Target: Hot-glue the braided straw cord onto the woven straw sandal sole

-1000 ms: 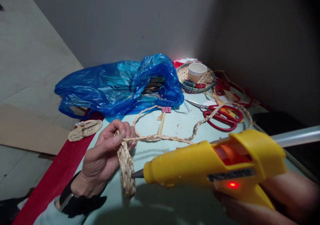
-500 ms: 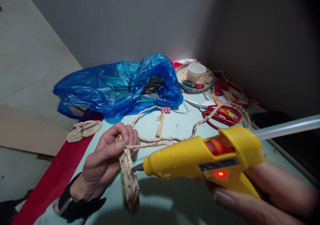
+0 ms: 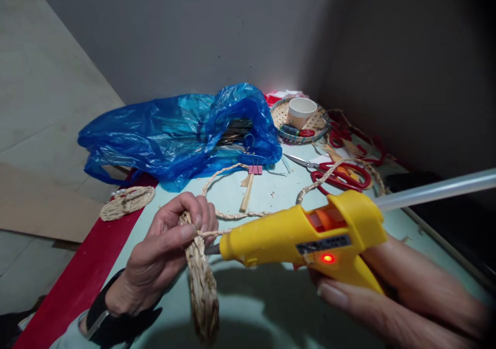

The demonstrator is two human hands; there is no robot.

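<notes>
My left hand [image 3: 163, 248] is closed around a coiled disc of braided straw [image 3: 201, 282], held on edge above the pale green table [image 3: 267, 189]. The loose braid [image 3: 248, 215] trails from my fingers across the table toward the right. My right hand [image 3: 364, 300] grips a yellow hot glue gun [image 3: 306, 233] with a red light lit and a clear glue stick [image 3: 434, 189] sticking out of its back. The gun's metal nozzle touches the disc's edge just below my left fingers.
A blue plastic bag [image 3: 174, 132] lies at the back. Right of it stand a woven tray [image 3: 281, 111] with a white cup [image 3: 300, 111] and red scissors [image 3: 341, 176]. A pink binder clip [image 3: 254, 170] holds straw strips. Another coiled straw piece [image 3: 126, 203] lies on a red strip at left.
The glue gun has moved left and a little up until its nozzle reaches the straw disc. My left hand has tilted the disc slightly and kept its grip.
</notes>
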